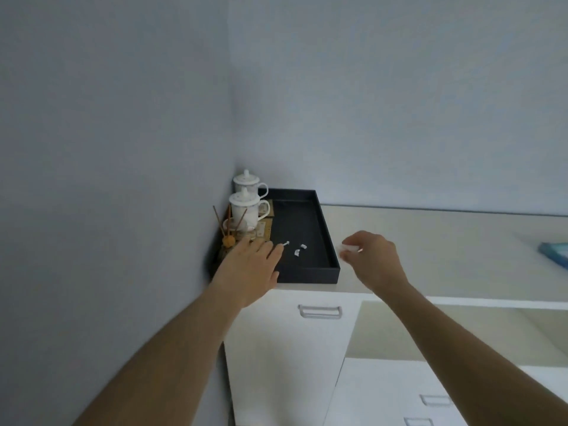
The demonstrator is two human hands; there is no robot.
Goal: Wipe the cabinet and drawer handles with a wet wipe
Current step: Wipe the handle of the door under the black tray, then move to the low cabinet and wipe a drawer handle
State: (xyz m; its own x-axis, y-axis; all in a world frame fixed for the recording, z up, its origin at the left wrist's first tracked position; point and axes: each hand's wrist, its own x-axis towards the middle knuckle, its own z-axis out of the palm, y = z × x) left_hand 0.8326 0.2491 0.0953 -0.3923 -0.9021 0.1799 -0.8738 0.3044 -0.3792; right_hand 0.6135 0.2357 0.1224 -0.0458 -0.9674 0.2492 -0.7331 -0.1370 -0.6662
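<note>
Grey-blue walls (123, 118) meeting at a corner, beige countertop (430, 241) below; white cabinet fronts under it.

On countertop, in the corner: black tray (307, 275) with two lidded white cups (246, 207), a reed diffuser (229, 238) at its left edge, and a few small white scraps (299, 250) on its floor. Blue object (556, 252) at far right, cut off by the frame edge; cannot tell what.

Left hand (249, 265): flat, fingers straight, reaching over near left corner of tray, fingertips just beside one scrap. Contact with scrap: cannot tell. Holds nothing.

Right hand (372, 256): fingers curled, pinching a small white wad, taken to be the wet wipe (350, 248). Held above the countertop, just right of tray, well apart from every handle.

Cabinet handle (319, 312): grey bar at top of white door, below tray, untouched. Drawer handles (435, 399): lower right, partly in view, untouched.

Progress, as judged: wipe in hand, no handle in contact. Whether any handle is already wiped: not readable from surfaces. Visible handles all left to do or to confirm; nearest candidate is the door handle directly below the hands.
</note>
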